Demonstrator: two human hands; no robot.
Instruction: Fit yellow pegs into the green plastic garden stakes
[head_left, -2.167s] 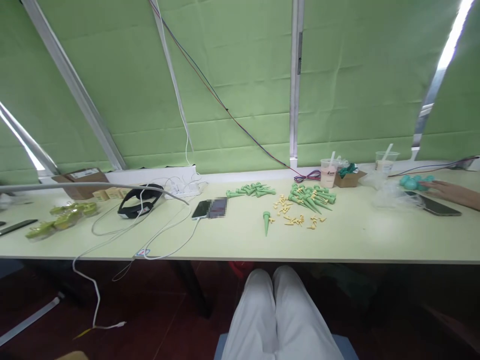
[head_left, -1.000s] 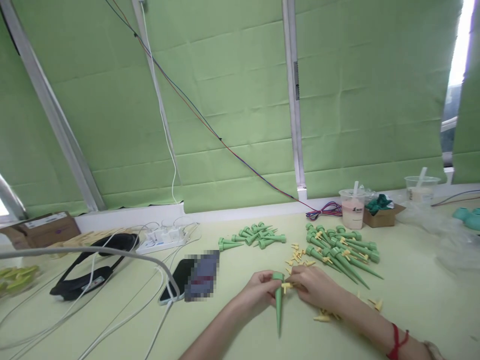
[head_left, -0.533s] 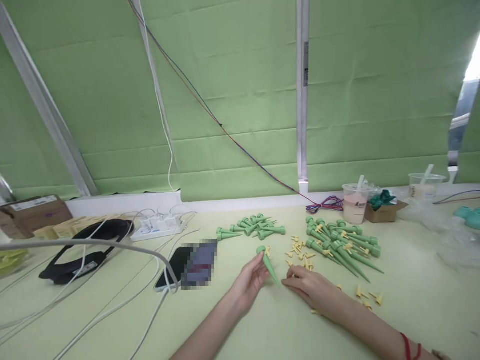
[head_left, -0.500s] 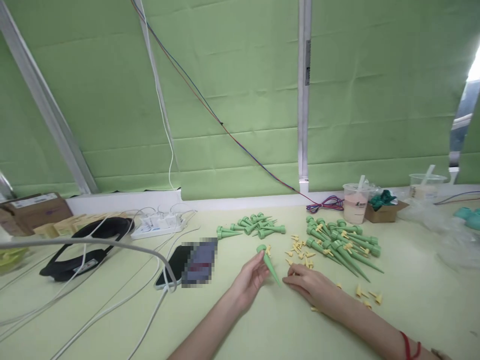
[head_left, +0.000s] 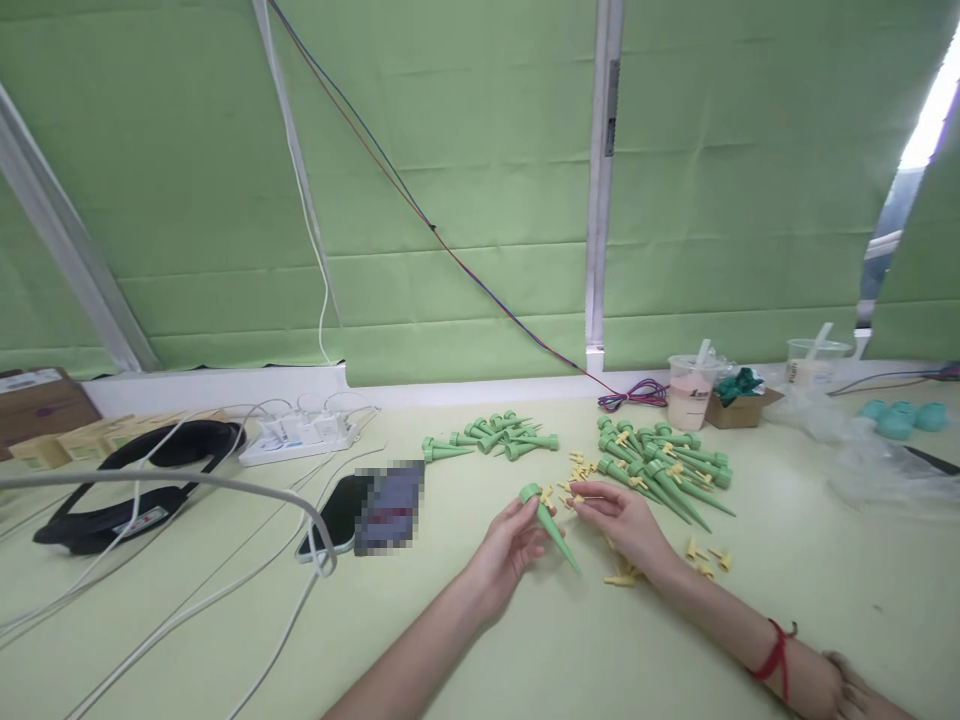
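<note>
Since half a second ago, both hands have lifted off the bench and drawn together over a green spike.

Left hand (head_left: 510, 545) has its fingers clamped on one green spike (head_left: 550, 522), just this side of the loose yellow pegs (head_left: 600, 480). Its long axis runs from the wide cap, up and left, to the tip, pointing down and right toward the person. Right hand (head_left: 626, 520) hovers just right of the cap, fingers pinched together at the tips; whether they hold a peg I cannot tell. It is the hand nearer the pegs. Two spike piles lie beyond: a smaller one (head_left: 491, 440) left, a larger one (head_left: 664, 465) right, each too tangled to count. One phone (head_left: 337, 510) lies left of the spike.
</note>
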